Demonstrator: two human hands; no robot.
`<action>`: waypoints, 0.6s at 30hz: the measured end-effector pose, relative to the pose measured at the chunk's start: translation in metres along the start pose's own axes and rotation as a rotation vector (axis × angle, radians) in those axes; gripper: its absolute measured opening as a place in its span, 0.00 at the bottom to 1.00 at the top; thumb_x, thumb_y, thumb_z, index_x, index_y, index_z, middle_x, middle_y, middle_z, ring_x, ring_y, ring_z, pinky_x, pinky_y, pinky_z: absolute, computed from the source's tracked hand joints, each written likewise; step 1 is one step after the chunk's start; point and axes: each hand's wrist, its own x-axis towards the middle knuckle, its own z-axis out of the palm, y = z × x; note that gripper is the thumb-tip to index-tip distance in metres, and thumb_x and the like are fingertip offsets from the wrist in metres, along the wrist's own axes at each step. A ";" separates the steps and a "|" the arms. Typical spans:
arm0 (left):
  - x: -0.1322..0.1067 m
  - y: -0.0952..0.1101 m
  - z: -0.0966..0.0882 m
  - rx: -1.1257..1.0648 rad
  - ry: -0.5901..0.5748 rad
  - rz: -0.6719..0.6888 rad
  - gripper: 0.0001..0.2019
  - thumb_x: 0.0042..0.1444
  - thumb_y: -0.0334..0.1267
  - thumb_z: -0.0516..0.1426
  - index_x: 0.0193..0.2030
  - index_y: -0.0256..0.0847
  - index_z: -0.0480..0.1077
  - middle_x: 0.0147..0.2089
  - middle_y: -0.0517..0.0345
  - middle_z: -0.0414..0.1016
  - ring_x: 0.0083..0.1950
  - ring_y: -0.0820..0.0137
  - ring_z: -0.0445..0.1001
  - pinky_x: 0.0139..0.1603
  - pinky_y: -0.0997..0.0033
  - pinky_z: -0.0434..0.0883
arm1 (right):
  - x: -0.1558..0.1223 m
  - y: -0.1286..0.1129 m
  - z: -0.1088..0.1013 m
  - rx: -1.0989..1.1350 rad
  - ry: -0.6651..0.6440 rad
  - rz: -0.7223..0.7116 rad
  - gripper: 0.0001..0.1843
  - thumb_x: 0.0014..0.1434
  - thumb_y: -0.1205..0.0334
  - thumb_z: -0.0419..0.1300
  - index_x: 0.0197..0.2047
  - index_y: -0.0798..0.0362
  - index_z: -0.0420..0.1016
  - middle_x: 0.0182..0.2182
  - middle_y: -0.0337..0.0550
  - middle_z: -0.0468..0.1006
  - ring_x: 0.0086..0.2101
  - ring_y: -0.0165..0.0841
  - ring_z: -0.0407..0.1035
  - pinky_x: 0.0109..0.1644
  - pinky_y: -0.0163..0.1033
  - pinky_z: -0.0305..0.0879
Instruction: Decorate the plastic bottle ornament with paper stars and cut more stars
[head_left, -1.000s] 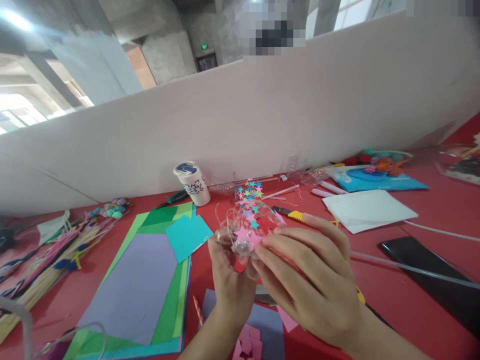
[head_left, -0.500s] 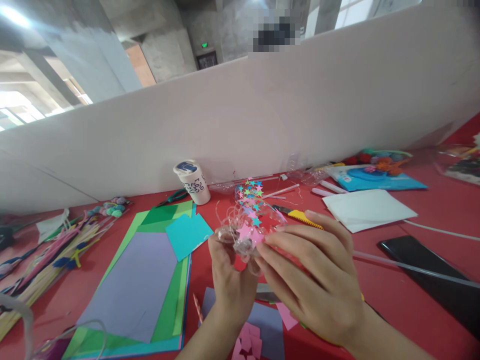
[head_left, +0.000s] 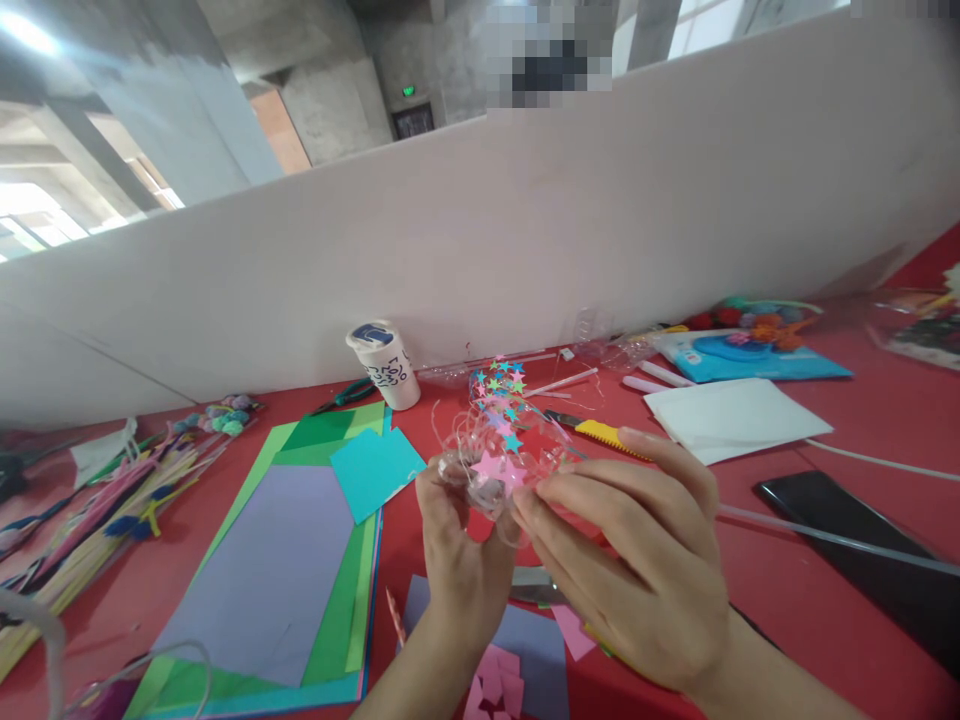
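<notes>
My left hand is closed around a crumpled clear plastic craft piece with curly translucent strands. Pink paper stars sit at its near end, and many small coloured stars show beyond them. With its fingertips pinched together, my right hand grips the edge of a pink star; the fingers hide the exact contact. Below the hands, a metal blade lies partly covered by the right hand. Cut pink paper pieces rest on a purple sheet under my wrists.
Coloured sheets and a turquoise square lie left, with a white cup behind. A yellow utility knife, a white sheet and a black phone are right. A pale partition stands behind the red table.
My right hand has shifted slightly to the right, its fingertips still at the pink star. The left hand and the plastic piece stay almost in place.
</notes>
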 end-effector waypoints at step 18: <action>0.002 0.002 0.002 -0.277 0.018 -0.059 0.15 0.43 0.33 0.63 0.37 0.44 0.63 0.35 0.63 0.69 0.32 0.74 0.71 0.34 0.73 0.69 | 0.010 0.005 -0.012 0.184 -0.065 0.149 0.10 0.51 0.72 0.62 0.39 0.57 0.74 0.43 0.50 0.74 0.44 0.40 0.67 0.53 0.56 0.61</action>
